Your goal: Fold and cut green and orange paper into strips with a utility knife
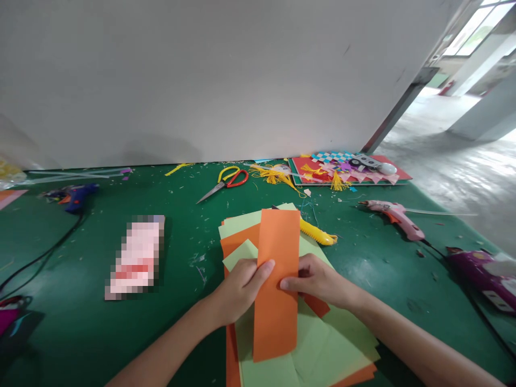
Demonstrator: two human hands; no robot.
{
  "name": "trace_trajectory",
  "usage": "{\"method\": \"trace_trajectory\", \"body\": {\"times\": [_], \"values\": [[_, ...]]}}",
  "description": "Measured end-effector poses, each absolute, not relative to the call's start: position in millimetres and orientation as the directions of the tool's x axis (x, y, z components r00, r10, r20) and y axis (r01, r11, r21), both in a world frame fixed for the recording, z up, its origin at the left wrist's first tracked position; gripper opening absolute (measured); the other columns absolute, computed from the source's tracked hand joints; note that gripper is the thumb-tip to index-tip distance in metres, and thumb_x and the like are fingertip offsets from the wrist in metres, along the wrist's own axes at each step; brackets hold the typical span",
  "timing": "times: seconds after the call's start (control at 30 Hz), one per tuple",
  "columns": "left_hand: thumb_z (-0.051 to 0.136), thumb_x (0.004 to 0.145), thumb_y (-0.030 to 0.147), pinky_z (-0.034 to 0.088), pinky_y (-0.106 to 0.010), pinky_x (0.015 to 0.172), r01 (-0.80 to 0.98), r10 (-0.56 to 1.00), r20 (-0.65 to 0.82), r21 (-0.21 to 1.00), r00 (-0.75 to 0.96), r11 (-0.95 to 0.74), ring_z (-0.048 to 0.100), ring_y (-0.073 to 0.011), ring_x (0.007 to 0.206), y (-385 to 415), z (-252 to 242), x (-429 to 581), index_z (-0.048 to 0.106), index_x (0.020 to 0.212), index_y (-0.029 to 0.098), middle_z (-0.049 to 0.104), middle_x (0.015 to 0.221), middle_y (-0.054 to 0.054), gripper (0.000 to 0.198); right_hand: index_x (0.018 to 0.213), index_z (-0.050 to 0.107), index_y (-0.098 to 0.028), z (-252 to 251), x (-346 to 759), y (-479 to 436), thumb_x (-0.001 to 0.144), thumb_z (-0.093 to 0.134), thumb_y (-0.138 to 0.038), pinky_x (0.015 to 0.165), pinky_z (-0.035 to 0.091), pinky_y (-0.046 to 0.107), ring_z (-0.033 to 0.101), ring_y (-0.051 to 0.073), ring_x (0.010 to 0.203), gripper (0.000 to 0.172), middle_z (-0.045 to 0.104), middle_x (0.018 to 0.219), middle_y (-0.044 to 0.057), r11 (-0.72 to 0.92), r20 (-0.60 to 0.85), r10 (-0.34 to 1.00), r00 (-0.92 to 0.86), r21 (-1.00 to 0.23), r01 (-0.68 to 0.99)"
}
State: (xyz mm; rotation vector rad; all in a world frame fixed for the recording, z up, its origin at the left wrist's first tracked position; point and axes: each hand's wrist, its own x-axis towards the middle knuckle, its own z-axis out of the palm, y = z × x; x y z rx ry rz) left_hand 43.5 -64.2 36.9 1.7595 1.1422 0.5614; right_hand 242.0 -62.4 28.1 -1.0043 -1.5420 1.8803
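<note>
A tall strip of orange paper stands between my two hands, over a loose stack of paper. My left hand pinches its left edge, thumb on the front and fingers behind. On the right edge, my right hand grips it the same way, with its fingertips partly hidden behind the strip. Below lie fanned light green sheets and orange sheets. A yellow-handled cutter rests at the top right of the stack, its front end covered by the strip.
Scissors with yellow and red handles lie beyond the stack. A pink glue gun and a purple tool lie right; a blue glue gun lies left. A blurred pink item lies nearer. Yellow tassels and a red board edge the wall.
</note>
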Motion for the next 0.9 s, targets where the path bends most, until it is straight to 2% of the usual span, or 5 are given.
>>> {"method": "trace_trajectory", "body": {"times": [0.17,0.6,0.73,0.8,0.9], "values": [[0.034,0.095,0.047,0.020,-0.027,0.050,0.479,0.841,-0.156,0.867,0.517,-0.134,0.024,-0.0105,0.054,-57.7,39.5,40.5,0.022,0.062,0.021,0.022,0.059,0.006,0.044,0.071,0.070,-0.016,26.9,243.8,-60.1,0.080,0.066,-0.038,0.050,0.037,0.022,0.046,0.009,0.052,0.024,0.058,0.061,-0.002,-0.204,-0.234,0.817,-0.527,-0.972,0.115],[0.031,0.098,0.041,0.024,-0.026,0.052,0.620,0.838,-0.082,0.712,0.540,-0.329,0.037,-0.0111,0.056,-47.6,39.4,34.3,0.035,0.067,0.020,0.036,0.061,0.005,0.037,0.082,0.070,-0.015,27.5,247.1,-54.2,0.080,0.064,-0.039,0.051,0.041,0.023,0.054,0.011,0.057,0.025,0.065,0.071,0.001,-0.171,-0.247,0.881,-0.404,-0.962,0.214],[0.031,0.098,0.039,0.025,-0.026,0.052,0.732,0.857,-0.054,0.549,0.512,-0.403,0.043,-0.0128,0.056,-45.3,36.1,32.5,0.039,0.070,0.020,0.043,0.062,0.004,0.035,0.115,0.057,-0.019,19.0,248.4,-50.1,0.083,0.061,-0.032,0.053,0.044,0.025,0.056,0.014,0.061,0.035,0.064,0.077,0.001,0.063,-0.006,0.986,-0.168,-0.911,0.407],[0.030,0.099,0.036,0.028,-0.027,0.055,0.772,0.863,-0.011,0.453,0.505,-0.446,0.048,-0.0149,0.060,-43.8,32.5,31.9,0.041,0.071,0.020,0.048,0.065,0.002,0.034,0.122,0.051,-0.020,13.9,251.0,-48.4,0.083,0.061,-0.030,0.056,0.046,0.028,0.057,0.016,0.067,0.041,0.064,0.087,0.004,0.195,0.181,0.980,-0.081,-0.814,0.547],[0.029,0.099,0.031,0.034,-0.029,0.062,0.790,0.843,0.069,0.317,0.533,-0.525,0.050,-0.0178,0.066,-41.8,25.7,31.3,0.045,0.073,0.020,0.053,0.068,0.000,0.033,0.133,0.041,-0.023,10.9,255.7,-47.3,0.086,0.058,-0.028,0.068,0.050,0.035,0.059,0.021,0.084,0.050,0.062,0.105,0.008,0.349,0.391,0.914,-0.106,-0.628,0.695]]}}
